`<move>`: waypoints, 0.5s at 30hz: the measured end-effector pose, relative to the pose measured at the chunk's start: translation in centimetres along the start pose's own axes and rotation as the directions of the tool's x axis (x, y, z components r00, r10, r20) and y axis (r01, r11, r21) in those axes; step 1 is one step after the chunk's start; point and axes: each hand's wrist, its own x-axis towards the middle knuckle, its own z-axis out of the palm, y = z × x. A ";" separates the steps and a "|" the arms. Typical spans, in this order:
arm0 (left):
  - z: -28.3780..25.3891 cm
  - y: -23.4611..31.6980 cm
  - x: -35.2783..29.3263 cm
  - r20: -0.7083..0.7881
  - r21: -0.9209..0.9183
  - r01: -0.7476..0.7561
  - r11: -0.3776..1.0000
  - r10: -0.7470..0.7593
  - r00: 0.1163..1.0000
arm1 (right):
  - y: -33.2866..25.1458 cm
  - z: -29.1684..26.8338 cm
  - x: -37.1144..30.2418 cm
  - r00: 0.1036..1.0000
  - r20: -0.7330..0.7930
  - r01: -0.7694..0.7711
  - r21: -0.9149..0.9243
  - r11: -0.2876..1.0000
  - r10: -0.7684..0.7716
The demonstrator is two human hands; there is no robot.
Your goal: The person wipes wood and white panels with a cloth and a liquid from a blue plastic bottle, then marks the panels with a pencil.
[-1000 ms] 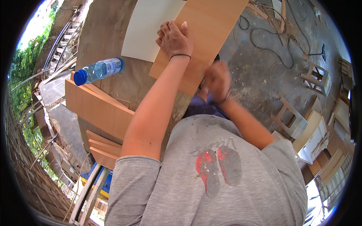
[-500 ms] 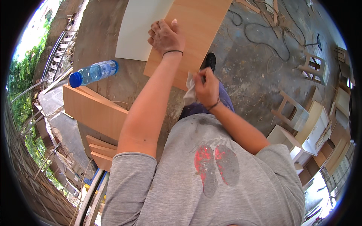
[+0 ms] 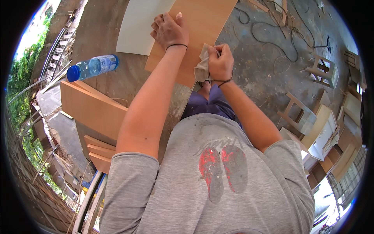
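Note:
A wood-grain board (image 3: 206, 27) lies ahead of me, overlapping a white board (image 3: 140, 27) on its left. My left hand (image 3: 170, 31) is at the wood-grain board's left edge, fingers curled over it and thumb stretched along its face. A crumpled greyish-beige rag (image 3: 201, 66) is bunched in my right hand (image 3: 221, 62), whose fingers are closed around it. That hand is by the board's near right edge, with the rag against the edge; the exact contact is partly hidden by the hand.
Left of my arm, a plastic bottle with a blue cap (image 3: 93, 67) lies on the brown work surface (image 3: 93, 35). Nearer are a long wood-grain panel (image 3: 93, 107) and several short boards (image 3: 100, 154). To the right, dark cables (image 3: 269, 43) and wooden furniture frames (image 3: 323, 70) sit on the stained floor.
My right hand has moved forward along the board's right edge, carrying the rag. My left hand keeps its place on the board. The whole view has shifted slightly.

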 end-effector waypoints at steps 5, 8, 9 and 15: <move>0.0 -0.1 0.2 -0.029 0.012 -0.011 1.000 0.011 1.000 | 0.1 -0.2 -9.2 0.955 0.297 -0.083 0.172 0.982 0.029; -0.1 -0.3 0.1 -0.042 0.010 -0.034 0.999 0.035 0.999 | 0.0 -0.9 -5.8 0.956 0.292 -0.016 0.044 0.999 0.003; -0.3 -0.1 0.2 -0.049 0.005 -0.045 0.999 0.045 0.998 | -0.4 -0.8 -3.7 0.968 0.246 -0.058 0.052 0.997 0.043; 0.5 -0.2 0.4 -0.093 0.042 -0.024 0.999 0.028 0.995 | 3.0 0.2 -8.0 0.965 0.261 0.035 -0.010 0.999 -0.031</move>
